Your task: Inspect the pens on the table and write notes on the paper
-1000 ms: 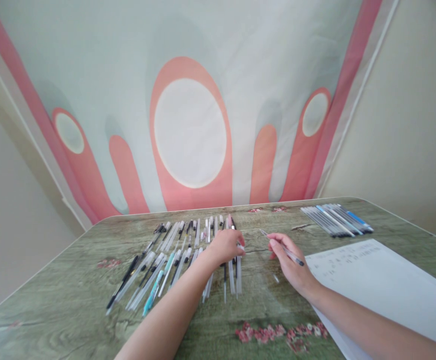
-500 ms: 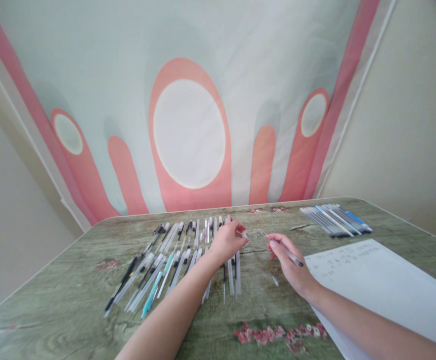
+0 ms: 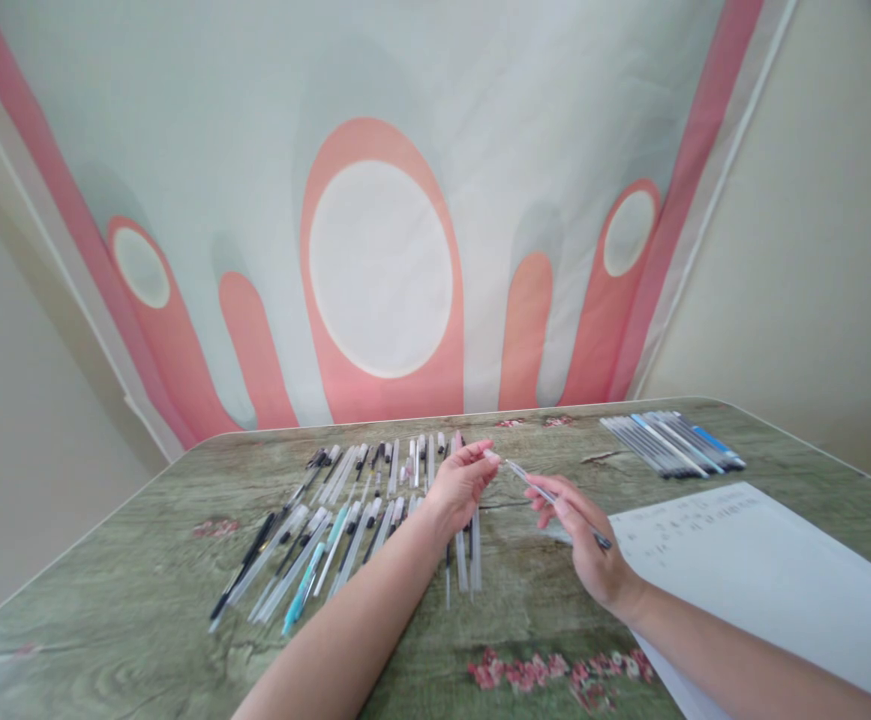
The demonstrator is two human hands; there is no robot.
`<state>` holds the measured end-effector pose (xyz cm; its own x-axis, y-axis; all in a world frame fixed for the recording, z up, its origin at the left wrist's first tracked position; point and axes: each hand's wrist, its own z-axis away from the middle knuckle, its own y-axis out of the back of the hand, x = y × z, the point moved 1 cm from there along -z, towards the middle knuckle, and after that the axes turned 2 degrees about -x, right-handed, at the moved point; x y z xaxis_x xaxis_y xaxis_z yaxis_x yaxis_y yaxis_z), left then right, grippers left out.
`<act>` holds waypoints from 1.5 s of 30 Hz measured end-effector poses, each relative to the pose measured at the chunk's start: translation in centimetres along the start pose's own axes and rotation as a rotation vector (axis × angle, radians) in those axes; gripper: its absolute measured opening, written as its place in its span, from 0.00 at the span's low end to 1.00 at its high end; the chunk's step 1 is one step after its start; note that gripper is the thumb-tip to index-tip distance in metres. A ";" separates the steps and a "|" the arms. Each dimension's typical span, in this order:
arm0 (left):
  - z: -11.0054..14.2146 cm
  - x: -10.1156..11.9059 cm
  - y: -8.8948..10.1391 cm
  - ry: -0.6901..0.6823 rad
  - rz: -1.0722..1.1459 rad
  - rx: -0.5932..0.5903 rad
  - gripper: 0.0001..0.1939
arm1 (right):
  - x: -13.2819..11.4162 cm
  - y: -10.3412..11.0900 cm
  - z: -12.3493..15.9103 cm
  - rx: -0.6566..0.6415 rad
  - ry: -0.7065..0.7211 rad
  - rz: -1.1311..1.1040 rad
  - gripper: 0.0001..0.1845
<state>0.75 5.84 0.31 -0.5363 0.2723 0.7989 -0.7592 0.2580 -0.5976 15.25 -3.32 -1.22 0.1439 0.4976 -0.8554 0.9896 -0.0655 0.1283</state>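
Note:
My left hand (image 3: 466, 482) pinches a small whitish, translucent pen piece (image 3: 490, 455) between thumb and fingertips; its exact shape is too small to make out. In my right hand (image 3: 581, 540) is a slim clear-barrelled pen (image 3: 547, 494) with a dark end, its tip aimed up and left at that piece. Tip and piece are very close; whether they touch I cannot tell. Beneath and left of my left arm lie rows of taken-apart pens (image 3: 345, 545), with clear barrels, caps and dark refills. A turquoise pen (image 3: 304, 590) lies among them.
At the back right lies a row of pens (image 3: 667, 445), mostly clear with a few blue ones. White paper (image 3: 772, 590) with handwriting sits under my right forearm. The wood-patterned table (image 3: 135, 600) ends at a patterned hanging cloth (image 3: 382, 400).
The pen in my right hand has moved left, bringing its tip up to the piece in my left fingers. My left hand has turned slightly and raised the piece a little.

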 end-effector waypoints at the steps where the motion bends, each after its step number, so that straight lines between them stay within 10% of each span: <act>1: -0.1 0.0 0.0 0.005 0.022 0.004 0.16 | 0.0 0.0 0.0 0.000 0.001 0.003 0.18; 27: 1.4 -0.7 -1.4 0.095 0.092 -0.047 0.14 | -0.2 -0.4 0.1 -0.015 -0.046 0.074 0.15; 45: 9.1 -0.3 -0.6 -0.196 -0.093 0.026 0.30 | -2.9 -2.2 0.7 -0.495 0.351 0.540 0.23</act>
<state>-1.98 -2.84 1.02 -0.5233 0.0621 0.8499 -0.8165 0.2489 -0.5210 12.64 -5.26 0.64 0.5087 0.7545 -0.4147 0.6543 -0.0256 0.7558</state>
